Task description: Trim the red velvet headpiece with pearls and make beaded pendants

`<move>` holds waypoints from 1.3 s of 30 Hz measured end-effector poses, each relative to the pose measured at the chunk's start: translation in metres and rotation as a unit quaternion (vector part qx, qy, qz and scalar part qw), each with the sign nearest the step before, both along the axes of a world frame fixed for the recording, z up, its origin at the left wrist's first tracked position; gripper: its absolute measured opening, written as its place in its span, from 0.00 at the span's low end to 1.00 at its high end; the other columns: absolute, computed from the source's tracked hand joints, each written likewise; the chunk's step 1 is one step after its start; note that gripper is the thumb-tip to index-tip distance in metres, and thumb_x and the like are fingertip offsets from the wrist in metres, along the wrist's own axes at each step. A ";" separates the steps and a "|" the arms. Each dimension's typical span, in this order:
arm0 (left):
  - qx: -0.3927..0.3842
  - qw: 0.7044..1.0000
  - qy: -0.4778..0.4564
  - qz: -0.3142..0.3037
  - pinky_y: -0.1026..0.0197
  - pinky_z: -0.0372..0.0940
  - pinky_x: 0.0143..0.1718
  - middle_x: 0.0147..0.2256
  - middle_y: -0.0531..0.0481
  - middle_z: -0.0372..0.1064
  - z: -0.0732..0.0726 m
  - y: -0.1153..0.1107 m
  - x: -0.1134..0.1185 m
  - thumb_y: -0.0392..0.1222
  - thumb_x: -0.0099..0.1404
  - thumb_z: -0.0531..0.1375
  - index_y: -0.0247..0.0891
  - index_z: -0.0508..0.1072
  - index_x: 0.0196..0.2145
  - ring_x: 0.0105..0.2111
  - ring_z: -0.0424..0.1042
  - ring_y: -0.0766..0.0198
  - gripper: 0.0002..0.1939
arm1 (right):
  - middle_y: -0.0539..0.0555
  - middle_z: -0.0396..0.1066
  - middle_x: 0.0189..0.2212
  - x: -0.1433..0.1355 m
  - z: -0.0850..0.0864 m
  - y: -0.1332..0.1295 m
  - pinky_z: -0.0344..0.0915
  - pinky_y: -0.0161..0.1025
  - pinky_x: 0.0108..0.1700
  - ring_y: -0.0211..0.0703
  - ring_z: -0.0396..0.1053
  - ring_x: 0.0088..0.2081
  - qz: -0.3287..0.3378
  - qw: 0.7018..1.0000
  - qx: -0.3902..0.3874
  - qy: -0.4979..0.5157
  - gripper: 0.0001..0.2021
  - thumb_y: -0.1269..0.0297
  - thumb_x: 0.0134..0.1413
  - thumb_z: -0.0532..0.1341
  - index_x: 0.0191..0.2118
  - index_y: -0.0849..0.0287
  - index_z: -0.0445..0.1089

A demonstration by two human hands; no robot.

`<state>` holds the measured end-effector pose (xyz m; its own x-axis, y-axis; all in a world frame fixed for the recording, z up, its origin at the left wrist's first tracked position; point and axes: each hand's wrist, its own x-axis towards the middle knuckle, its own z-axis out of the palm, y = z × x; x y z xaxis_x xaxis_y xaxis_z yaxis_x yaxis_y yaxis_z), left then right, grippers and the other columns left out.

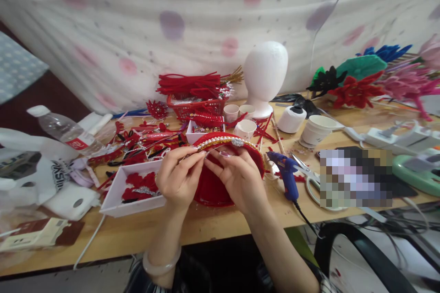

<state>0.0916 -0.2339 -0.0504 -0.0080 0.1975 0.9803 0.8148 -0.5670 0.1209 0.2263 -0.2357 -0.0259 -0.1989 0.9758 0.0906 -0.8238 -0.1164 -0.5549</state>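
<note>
A round red velvet piece [215, 187] stands tilted at the table's front edge, with a row of white pearls and gold trim along its upper rim. At the rim's left part, my left hand [180, 174] pinches something thin, too small to name. The fingers of my right hand [237, 174] are wrapped over the rim and hold the red piece from the right. Their tips are close to the left fingertips. A silvery ornament [237, 142] sits on the rim above my right hand.
A white tray [113, 199] with red pieces lies left. On the right are a blue glue gun [288, 178], scissors [319, 192] and paper cups [316, 130]. Behind stand a white foam head [265, 73] and a red basket [197, 109]. A bottle [65, 130] lies tilted at far left.
</note>
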 end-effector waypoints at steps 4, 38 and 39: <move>0.008 1.000 -0.003 0.016 0.59 0.72 0.39 0.36 0.50 0.76 0.001 -0.001 0.002 0.28 0.59 0.67 0.41 0.78 0.37 0.35 0.76 0.63 0.10 | 0.47 0.76 0.34 -0.003 0.000 0.002 0.74 0.50 0.51 0.43 0.76 0.42 -0.003 1.000 0.002 -0.008 0.10 0.75 0.48 0.63 0.36 0.55 0.69; -0.260 0.962 -0.078 -0.039 0.61 0.69 0.37 0.30 0.51 0.74 0.028 0.002 0.000 0.30 0.61 0.65 0.37 0.79 0.29 0.32 0.74 0.64 0.05 | 0.54 0.74 0.29 0.056 0.034 0.042 0.56 0.36 0.32 0.47 0.71 0.32 -0.106 0.504 0.331 -0.791 0.02 0.69 0.63 0.63 0.37 0.59 0.70; -0.261 0.961 -0.082 -0.042 0.61 0.69 0.36 0.30 0.52 0.74 0.028 0.003 0.000 0.30 0.61 0.65 0.37 0.79 0.29 0.32 0.74 0.65 0.05 | 0.54 0.74 0.29 0.056 0.034 0.043 0.56 0.36 0.32 0.47 0.70 0.32 -0.104 0.506 0.330 -0.790 0.02 0.69 0.63 0.62 0.37 0.59 0.70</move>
